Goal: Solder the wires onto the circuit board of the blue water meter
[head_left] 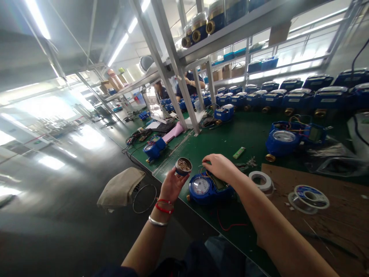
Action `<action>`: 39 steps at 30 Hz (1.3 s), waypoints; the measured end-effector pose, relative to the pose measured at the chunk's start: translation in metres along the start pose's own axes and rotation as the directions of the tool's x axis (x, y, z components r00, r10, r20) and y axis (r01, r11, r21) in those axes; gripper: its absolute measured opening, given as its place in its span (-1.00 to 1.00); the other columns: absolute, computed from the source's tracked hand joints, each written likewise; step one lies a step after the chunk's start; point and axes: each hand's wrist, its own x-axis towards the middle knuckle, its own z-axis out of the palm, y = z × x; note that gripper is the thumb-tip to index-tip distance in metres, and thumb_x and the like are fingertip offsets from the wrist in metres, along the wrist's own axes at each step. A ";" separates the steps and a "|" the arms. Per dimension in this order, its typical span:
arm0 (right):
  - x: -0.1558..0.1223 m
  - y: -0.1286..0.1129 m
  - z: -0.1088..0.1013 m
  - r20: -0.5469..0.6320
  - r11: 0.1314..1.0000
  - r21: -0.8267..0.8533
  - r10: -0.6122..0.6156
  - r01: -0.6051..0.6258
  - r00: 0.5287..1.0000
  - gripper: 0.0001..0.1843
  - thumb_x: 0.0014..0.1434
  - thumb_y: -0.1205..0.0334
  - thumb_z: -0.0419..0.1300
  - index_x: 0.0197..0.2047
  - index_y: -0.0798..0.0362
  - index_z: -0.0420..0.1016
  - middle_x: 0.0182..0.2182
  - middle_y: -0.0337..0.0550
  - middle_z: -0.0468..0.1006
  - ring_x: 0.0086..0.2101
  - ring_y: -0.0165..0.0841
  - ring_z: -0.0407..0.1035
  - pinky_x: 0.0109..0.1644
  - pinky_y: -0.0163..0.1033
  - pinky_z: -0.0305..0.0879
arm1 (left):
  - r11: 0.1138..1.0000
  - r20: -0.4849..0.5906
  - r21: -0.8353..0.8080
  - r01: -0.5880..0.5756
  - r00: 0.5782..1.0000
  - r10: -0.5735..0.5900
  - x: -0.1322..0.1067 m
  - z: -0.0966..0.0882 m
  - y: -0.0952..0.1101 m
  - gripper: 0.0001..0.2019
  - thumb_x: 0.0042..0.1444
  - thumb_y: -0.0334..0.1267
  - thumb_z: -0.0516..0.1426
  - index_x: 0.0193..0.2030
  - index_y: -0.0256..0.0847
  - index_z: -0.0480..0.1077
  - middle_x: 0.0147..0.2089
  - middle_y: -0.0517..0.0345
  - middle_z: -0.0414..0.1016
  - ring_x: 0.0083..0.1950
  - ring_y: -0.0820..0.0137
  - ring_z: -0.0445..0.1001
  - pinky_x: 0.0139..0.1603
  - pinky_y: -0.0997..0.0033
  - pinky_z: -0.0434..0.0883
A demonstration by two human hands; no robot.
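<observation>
My left hand (172, 185) is closed around a small round tin (183, 166), tilted toward me, with brownish, crumbly-looking matter inside. Just right of it, a blue water meter (201, 186) with a white dial lies at the bench's near edge, its electronics housing opened and thin wires (212, 177) showing. My right hand (216, 164) reaches over that meter, palm down, fingers bent and drawn together near the wires. What its fingertips pinch, if anything, is too small to make out.
Solder wire spool (309, 199) and white tape roll (261, 182) sit on cardboard (343, 204) to the right. Another opened meter (284, 140) stands beyond. Rows of meters (300, 99) line the back. A metal post (184, 88) rises ahead; a stool (121, 188) stands left. Co-workers (190, 84) are farther off.
</observation>
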 end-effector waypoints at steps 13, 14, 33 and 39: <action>0.004 0.001 0.008 -0.005 1.000 -0.004 0.010 -0.010 1.000 -0.78 0.22 0.18 0.10 -0.23 0.07 0.55 -0.18 -0.06 0.57 -0.11 -0.27 0.41 -0.02 -0.28 0.24 | 0.992 0.086 0.125 -0.023 0.996 0.013 0.015 0.005 -0.007 -0.73 0.19 -0.24 0.12 0.02 -0.25 0.36 -0.03 0.00 0.52 -0.05 0.30 0.52 -0.08 0.31 0.50; 0.004 0.001 0.008 -0.009 1.000 -0.003 0.008 -0.008 1.000 -0.78 0.22 0.18 0.11 -0.24 0.07 0.55 -0.18 -0.06 0.57 -0.11 -0.27 0.41 -0.01 -0.27 0.23 | 0.990 0.102 0.137 -0.029 0.995 0.015 0.016 0.005 -0.007 -0.72 0.19 -0.24 0.12 0.03 -0.24 0.36 -0.03 0.00 0.52 -0.05 0.30 0.52 -0.09 0.33 0.50; 0.005 0.000 0.014 -0.046 1.000 -0.014 -0.006 0.006 0.999 -0.84 0.17 0.28 0.14 -0.33 0.11 0.54 -0.22 -0.03 0.52 -0.10 -0.29 0.37 0.04 -0.29 0.20 | 0.962 0.210 0.248 -0.115 0.976 0.062 0.022 0.024 -0.007 -0.62 0.12 -0.29 0.17 0.10 -0.22 0.33 -0.04 0.04 0.51 -0.11 0.34 0.51 -0.12 0.38 0.44; 0.005 0.001 0.013 -0.057 1.000 -0.009 -0.013 0.013 0.998 -0.84 0.16 0.29 0.13 -0.34 0.10 0.54 -0.21 -0.06 0.53 -0.10 -0.32 0.38 0.06 -0.31 0.19 | 0.971 0.173 0.217 -0.105 0.983 0.068 0.024 0.019 -0.007 -0.64 0.12 -0.30 0.17 0.08 -0.22 0.35 -0.05 0.04 0.52 -0.13 0.35 0.52 -0.13 0.39 0.46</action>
